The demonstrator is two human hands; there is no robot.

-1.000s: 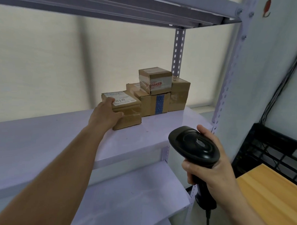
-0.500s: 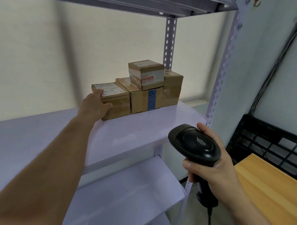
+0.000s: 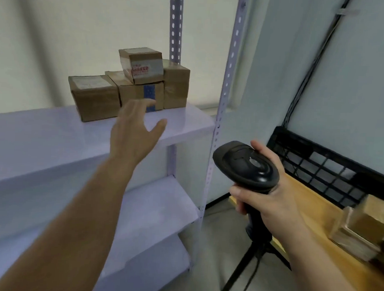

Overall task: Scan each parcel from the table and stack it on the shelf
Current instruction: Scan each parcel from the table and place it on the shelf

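Several brown cardboard parcels stand together at the back right of the white shelf (image 3: 45,136). The leftmost parcel (image 3: 94,98) lies flat with a label on top. Beside it sits a parcel with blue tape (image 3: 142,93), and a small parcel with red print (image 3: 141,65) rests on top of the stack. My left hand (image 3: 135,132) hovers in front of the parcels with fingers spread, touching none of them. My right hand (image 3: 263,191) grips a black barcode scanner (image 3: 244,166) below and to the right of the shelf. More parcels (image 3: 362,225) lie on the wooden table (image 3: 314,217) at the right edge.
The shelf's perforated uprights (image 3: 228,85) stand between the shelf and the table. Lower shelf boards (image 3: 158,209) sit beneath. A black plastic crate (image 3: 329,169) stands behind the table against the wall, with cables (image 3: 306,84) running up it. A black tripod stand (image 3: 256,263) is on the floor.
My left hand has let go of the leftmost parcel and pulled back toward the right, now open. The view has swung right and down, bringing the table's parcels into sight.
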